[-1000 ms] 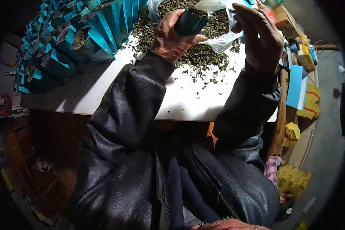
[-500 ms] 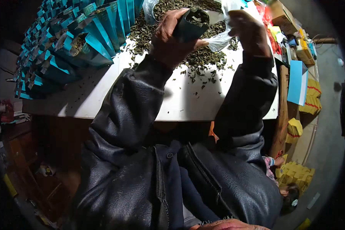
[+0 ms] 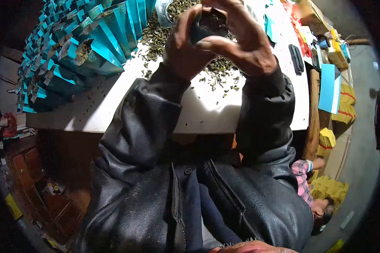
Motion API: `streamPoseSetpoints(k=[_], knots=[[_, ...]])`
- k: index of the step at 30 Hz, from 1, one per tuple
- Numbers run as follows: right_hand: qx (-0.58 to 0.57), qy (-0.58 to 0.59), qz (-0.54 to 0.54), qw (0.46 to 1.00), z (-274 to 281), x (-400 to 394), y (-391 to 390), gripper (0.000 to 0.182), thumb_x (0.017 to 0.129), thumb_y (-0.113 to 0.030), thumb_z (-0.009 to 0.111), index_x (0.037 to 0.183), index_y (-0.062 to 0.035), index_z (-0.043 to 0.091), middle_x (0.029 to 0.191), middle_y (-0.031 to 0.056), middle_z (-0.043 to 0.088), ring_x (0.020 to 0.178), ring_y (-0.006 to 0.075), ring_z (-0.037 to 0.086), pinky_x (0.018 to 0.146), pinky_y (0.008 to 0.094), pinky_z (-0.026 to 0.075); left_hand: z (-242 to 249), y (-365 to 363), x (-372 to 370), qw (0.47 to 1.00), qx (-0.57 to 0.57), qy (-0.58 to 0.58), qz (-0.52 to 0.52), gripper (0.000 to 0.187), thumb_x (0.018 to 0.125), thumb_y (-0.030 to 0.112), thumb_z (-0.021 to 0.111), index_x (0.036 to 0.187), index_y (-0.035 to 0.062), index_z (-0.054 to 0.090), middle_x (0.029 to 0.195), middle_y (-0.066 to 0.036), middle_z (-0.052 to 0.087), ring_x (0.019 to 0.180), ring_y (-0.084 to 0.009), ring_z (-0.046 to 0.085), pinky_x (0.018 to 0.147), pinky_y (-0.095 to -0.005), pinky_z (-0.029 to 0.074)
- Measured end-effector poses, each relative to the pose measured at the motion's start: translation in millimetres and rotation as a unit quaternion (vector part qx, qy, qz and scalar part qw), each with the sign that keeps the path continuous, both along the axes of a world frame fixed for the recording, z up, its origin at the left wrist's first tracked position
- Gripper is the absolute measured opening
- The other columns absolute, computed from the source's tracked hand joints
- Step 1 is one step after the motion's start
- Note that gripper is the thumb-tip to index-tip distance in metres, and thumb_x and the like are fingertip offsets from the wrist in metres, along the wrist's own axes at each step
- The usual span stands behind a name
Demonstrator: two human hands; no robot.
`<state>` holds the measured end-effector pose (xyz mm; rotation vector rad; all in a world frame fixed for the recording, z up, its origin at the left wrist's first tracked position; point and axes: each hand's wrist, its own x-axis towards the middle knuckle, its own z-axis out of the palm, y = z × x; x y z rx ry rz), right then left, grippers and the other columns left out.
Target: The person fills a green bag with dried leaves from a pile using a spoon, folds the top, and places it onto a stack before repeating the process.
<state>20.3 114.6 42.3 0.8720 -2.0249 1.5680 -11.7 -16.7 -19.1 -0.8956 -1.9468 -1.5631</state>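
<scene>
A dark teal bag point(image 3: 204, 31) with an open top stands between my hands above the white table. My left hand point(image 3: 182, 46) is closed around its left side. My right hand point(image 3: 251, 44) curls round the other side, thumb across the front and fingers at the far rim. Dark contents show inside the mouth. Beneath and behind my hands lies a pile of dried, dark green leaves point(image 3: 154, 40), like tea, partly hidden by the hands. Loose leaves are scattered toward the table's front edge.
Packed rows of filled teal bags point(image 3: 109, 33) cover the table's left side. A black flat object point(image 3: 296, 59) lies at the right. Beyond the table point(image 3: 198, 120) stand a wooden post point(image 3: 313, 118), a blue sheet point(image 3: 328, 88) and yellow packets point(image 3: 345, 103). Another person point(image 3: 304, 175) is at lower right.
My right hand has come left, from beside a clear plastic piece onto the teal bag, which my left hand still holds. The black flat object now shows. The other person's arm has shifted.
</scene>
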Motion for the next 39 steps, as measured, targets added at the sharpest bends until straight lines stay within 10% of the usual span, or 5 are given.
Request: streamPoseSetpoints(k=[14, 17, 26, 27, 39], knots=[[-0.067, -0.215, 0.101, 0.969, -30.3, -10.4, 17.8, 0.068, 0.068, 0.004, 0.074, 0.127, -0.0128, 0.045, 0.121, 0.0046, 0.054, 0.113, 0.0162, 0.050, 0.092, 0.0375, 0.044, -20.1, 8.0, -8.1, 0.992, -0.072, -0.085, -0.061, 0.054, 0.067, 0.022, 0.080, 0.112, 0.0078, 0.055, 0.099, -0.007, 0.064, 0.087, -0.0198, 0.064, 0.078, -0.0301, 0.053], [0.006, -0.131, 0.059, 0.990, -20.0, -12.8, 16.4, 0.068, 0.068, 0.004, 0.074, 0.127, -0.0109, 0.045, 0.120, 0.0052, 0.054, 0.112, 0.0157, 0.051, 0.090, 0.0355, 0.046, -21.7, 6.8, -11.8, 0.984, -0.029, -0.115, -0.132, 0.091, 0.061, 0.022, 0.085, 0.131, 0.0025, 0.030, 0.114, -0.014, 0.053, 0.100, -0.0239, 0.057, 0.084, -0.0334, 0.051], [0.240, 0.040, -0.176, 0.954, 31.8, 9.5, 20.7, 0.074, 0.071, -0.011, 0.077, 0.134, -0.0044, 0.038, 0.121, 0.0141, 0.053, 0.113, 0.0198, 0.052, 0.094, 0.0301, 0.043, 4.5, 0.5, 1.8, 0.991, -0.125, -0.041, 0.006, 0.061, 0.063, 0.026, 0.083, 0.109, 0.0051, 0.049, 0.098, -0.010, 0.058, 0.088, -0.0225, 0.062, 0.074, -0.0326, 0.052], [0.195, 0.069, -0.153, 0.966, 28.7, 9.7, 22.3, 0.032, 0.075, -0.008, 0.072, 0.104, -0.0016, 0.062, 0.103, 0.0076, 0.064, 0.080, 0.0111, 0.060, 0.067, 0.0233, 0.049, 4.8, 0.9, 3.2, 0.980, -0.192, -0.046, 0.036, 0.062, 0.063, 0.024, 0.083, 0.110, 0.0051, 0.048, 0.100, -0.010, 0.057, 0.090, -0.0217, 0.061, 0.075, -0.0324, 0.052], [0.346, -0.016, -0.197, 0.917, 32.7, 24.2, 10.9, 0.026, 0.074, -0.019, 0.069, 0.094, -0.0078, 0.056, 0.086, 0.0120, 0.064, 0.079, 0.0311, 0.063, 0.065, 0.0355, 0.051, -28.4, 9.4, -10.4, 0.994, -0.034, -0.040, -0.092, 0.075, 0.063, 0.017, 0.080, 0.125, 0.0019, 0.041, 0.109, -0.014, 0.057, 0.101, -0.0263, 0.056, 0.089, -0.0361, 0.046]])
